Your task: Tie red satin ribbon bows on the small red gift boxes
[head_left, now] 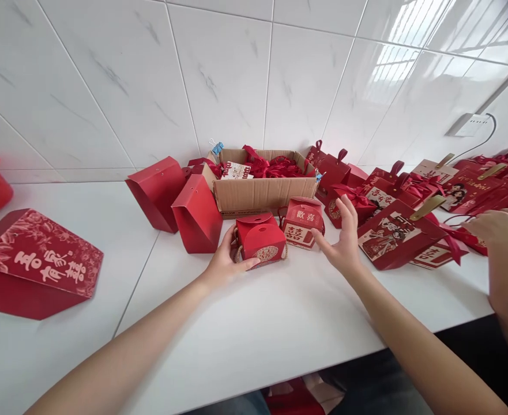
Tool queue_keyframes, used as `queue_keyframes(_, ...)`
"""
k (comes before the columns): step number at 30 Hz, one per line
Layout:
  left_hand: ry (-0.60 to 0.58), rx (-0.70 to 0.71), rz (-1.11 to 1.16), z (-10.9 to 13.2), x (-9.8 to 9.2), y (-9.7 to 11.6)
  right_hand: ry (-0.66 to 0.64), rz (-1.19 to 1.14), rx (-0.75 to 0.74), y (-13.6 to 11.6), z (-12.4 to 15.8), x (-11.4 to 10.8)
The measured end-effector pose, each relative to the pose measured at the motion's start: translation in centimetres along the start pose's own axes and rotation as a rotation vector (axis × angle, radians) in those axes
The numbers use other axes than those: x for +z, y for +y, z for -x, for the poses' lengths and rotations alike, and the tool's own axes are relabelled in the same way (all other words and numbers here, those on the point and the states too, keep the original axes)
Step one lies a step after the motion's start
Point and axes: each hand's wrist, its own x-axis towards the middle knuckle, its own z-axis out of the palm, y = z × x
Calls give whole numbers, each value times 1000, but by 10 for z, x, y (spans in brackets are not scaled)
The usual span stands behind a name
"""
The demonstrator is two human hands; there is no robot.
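A small red gift box point(260, 233) with a gold round emblem and a cord handle stands on the white table. My left hand point(225, 259) holds it by its left side, the thumb along the lower front. Just right of it is a red and cream gift box point(303, 222) with white characters. My right hand point(342, 239) is raised beside that box, fingers spread, with nothing in it. Whether its thumb touches the box's corner I cannot tell.
A cardboard box point(258, 195) of red ribbons stands behind. Red boxes point(197, 216) are to its left, and a large patterned red box point(41, 259) lies far left. Several red gift bags point(396, 236) crowd the right. Another person's hand point(500, 230) is at the far right.
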Motion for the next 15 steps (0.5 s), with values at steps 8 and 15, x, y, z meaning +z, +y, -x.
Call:
queue_keyframes(8, 121, -111, -286, 1, -1, -9, -191, 78, -489, -89, 0, 63)
queue_keyframes(15, 175, -44, -470, 4, 1, -20, -306, 265, -296, -72, -2, 112)
